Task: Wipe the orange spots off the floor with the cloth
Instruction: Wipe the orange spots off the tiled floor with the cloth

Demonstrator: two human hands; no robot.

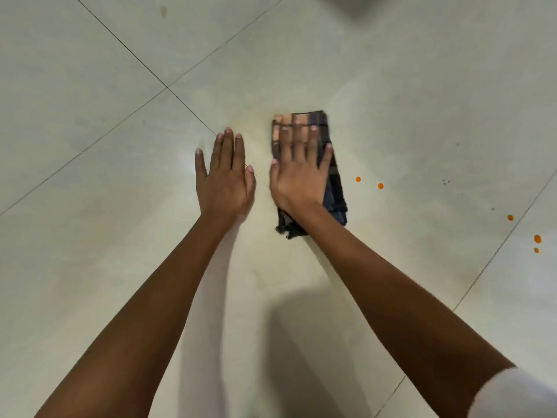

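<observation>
Pressing cloth (pixel 334 188), under flat right hand (pixel 301 179)

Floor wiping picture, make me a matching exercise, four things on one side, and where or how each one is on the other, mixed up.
Things:
1. left hand
2. right hand
3. cloth
4. nearest orange spots

Descriptions:
A. folded, dark checked, under a palm
B. flat on bare tile
C. right of the cloth, unwiped
D. pressing on the cloth

Pairs: 1-B, 2-D, 3-A, 4-C
</observation>
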